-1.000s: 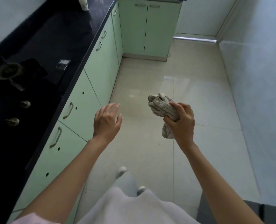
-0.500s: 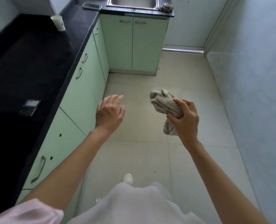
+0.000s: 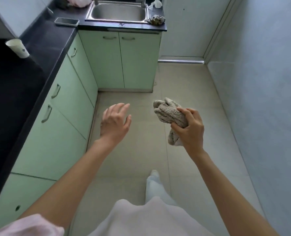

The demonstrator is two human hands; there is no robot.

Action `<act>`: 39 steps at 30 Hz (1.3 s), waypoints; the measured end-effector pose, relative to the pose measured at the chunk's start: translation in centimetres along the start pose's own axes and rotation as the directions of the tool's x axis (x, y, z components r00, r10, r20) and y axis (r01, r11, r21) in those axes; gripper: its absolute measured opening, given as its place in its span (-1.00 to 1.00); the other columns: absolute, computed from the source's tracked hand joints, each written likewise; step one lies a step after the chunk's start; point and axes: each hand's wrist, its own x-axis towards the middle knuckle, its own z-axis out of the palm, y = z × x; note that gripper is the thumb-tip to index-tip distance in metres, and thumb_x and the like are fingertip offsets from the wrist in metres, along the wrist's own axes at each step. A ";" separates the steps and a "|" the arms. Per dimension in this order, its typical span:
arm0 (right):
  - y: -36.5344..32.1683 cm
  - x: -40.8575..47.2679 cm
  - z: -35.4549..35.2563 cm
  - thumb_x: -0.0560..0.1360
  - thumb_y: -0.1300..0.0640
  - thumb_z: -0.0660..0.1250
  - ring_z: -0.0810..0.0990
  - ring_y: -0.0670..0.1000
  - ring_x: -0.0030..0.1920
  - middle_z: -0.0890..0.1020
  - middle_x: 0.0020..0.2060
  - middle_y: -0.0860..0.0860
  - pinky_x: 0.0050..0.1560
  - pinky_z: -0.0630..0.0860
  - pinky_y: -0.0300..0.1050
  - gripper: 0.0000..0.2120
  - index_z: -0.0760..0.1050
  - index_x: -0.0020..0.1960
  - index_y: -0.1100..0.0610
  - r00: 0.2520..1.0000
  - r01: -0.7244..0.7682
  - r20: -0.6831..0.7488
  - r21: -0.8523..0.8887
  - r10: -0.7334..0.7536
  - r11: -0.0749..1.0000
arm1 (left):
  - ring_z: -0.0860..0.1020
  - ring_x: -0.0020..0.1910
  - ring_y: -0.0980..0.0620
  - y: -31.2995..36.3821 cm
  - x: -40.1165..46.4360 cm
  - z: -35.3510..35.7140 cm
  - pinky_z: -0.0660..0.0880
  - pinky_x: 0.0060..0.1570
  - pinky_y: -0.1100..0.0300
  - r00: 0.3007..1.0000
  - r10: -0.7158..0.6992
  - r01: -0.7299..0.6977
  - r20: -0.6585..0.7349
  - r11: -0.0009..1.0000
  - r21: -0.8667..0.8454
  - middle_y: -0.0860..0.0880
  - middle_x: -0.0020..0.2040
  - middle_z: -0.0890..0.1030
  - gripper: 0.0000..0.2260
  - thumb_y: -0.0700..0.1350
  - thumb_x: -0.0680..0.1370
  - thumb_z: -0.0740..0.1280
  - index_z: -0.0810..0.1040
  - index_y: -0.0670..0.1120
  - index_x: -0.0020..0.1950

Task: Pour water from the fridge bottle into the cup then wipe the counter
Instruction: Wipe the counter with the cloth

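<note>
My right hand (image 3: 191,130) grips a bunched beige cloth (image 3: 169,113) in the air above the floor. To its left my left hand (image 3: 115,122) hovers empty with the fingers spread. A white paper cup (image 3: 18,48) stands on the black counter (image 3: 44,48) at the far left, well away from both hands. No bottle is in view.
Pale green cabinets (image 3: 68,106) run under the counter along the left and back. A steel sink (image 3: 118,12) sits at the back, with a phone (image 3: 66,21) to its left and a crumpled rag (image 3: 155,20) at its right corner. A wall (image 3: 260,99) closes the right side.
The view has advanced down the kitchen toward the sink, which now shows in full. The cup has come nearer on the left. Both hands keep their pose, the cloth still gripped.
</note>
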 end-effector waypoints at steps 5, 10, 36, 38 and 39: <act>3.3 10.0 0.0 0.27 0.15 0.47 0.53 0.02 0.07 0.53 0.07 0.00 0.14 0.48 -0.06 -0.53 0.58 0.19 0.08 1.000 0.015 -0.001 0.019 -0.015 1.000 | 0.48 0.25 -0.17 3.4 8.7 2.0 0.38 0.23 -0.06 0.999 -0.018 0.018 -0.039 1.000 -0.006 -0.12 0.25 0.55 -0.62 -0.05 0.53 0.24 0.50 -0.13 0.32; 6.1 17.0 0.9 0.28 0.17 0.48 0.53 0.02 0.07 0.52 0.06 -0.02 0.14 0.47 -0.11 -0.52 0.57 0.19 0.07 1.000 0.029 0.008 0.019 -0.029 0.999 | 0.46 0.27 -0.16 5.0 14.4 4.3 0.35 0.25 -0.05 0.998 -0.065 0.065 -0.002 0.998 -0.011 -0.11 0.27 0.53 -0.58 -0.01 0.52 0.19 0.48 -0.12 0.34; 12.9 55.3 19.6 0.29 0.16 0.47 0.50 0.04 0.08 0.52 0.06 0.00 0.15 0.46 -0.08 -0.54 0.57 0.19 0.10 0.996 0.051 0.077 0.023 -0.053 0.998 | 0.47 0.26 -0.16 -1.7 54.8 12.4 0.34 0.27 -0.09 0.995 -0.093 0.094 -0.042 0.995 0.023 -0.14 0.25 0.55 -0.64 -0.10 0.55 0.32 0.49 -0.15 0.33; 14.1 58.0 20.8 0.29 0.18 0.48 0.50 0.04 0.08 0.52 0.06 0.01 0.17 0.45 -0.08 -0.54 0.57 0.20 0.11 0.993 0.052 0.105 0.024 -0.054 0.998 | 0.46 0.26 -0.16 -2.0 57.0 13.8 0.34 0.27 -0.09 0.993 -0.119 0.120 -0.025 0.992 0.031 -0.13 0.26 0.55 -0.64 -0.10 0.55 0.31 0.49 -0.15 0.34; 14.7 59.5 21.4 0.29 0.18 0.48 0.50 0.04 0.08 0.52 0.06 0.01 0.17 0.45 -0.08 -0.54 0.57 0.20 0.11 0.991 0.055 0.122 0.026 -0.058 0.998 | 0.46 0.27 -0.16 -2.0 58.1 14.4 0.34 0.27 -0.09 0.991 -0.136 0.136 -0.019 0.990 0.032 -0.13 0.26 0.54 -0.64 -0.09 0.56 0.31 0.49 -0.14 0.34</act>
